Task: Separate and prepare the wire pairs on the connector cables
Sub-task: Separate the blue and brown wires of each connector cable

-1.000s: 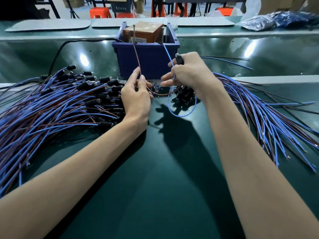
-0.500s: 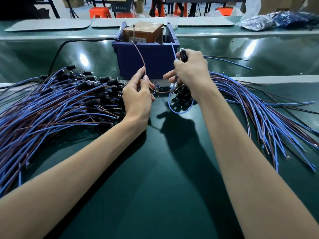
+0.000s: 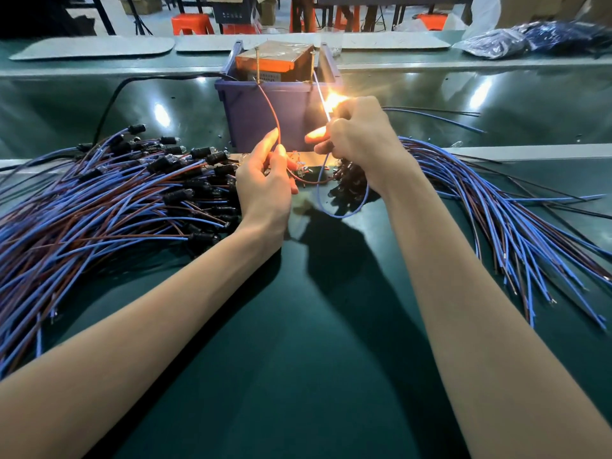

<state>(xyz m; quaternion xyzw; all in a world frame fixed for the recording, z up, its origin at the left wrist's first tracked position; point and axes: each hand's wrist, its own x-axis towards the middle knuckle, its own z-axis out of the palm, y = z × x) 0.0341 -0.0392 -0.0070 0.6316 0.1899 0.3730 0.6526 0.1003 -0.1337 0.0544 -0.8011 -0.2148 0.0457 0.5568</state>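
Observation:
My left hand (image 3: 265, 190) pinches a brown wire (image 3: 275, 117) whose bare end touches a metal post on the box in the blue bin (image 3: 265, 107). My right hand (image 3: 361, 137) grips a small black connector, mostly hidden in the fist, and its blue wire (image 3: 331, 207), which loops down below the hand and rises to the second post. A bright orange glow (image 3: 332, 102) shines at the top of my right fist. A large bundle of blue and brown connector cables (image 3: 109, 200) lies at the left, and another bundle (image 3: 516, 220) fans out at the right.
A brown box (image 3: 275, 59) with two upright metal posts sits inside the blue bin. A black power cord (image 3: 112, 94) runs to the bin. Black connectors (image 3: 347, 183) are heaped under my right hand. Grey mats and plastic bags lie on the far bench.
The brown and blue wire ends have reached the two posts on the box, and an orange glow has lit up at my right hand. Both hands have shifted slightly.

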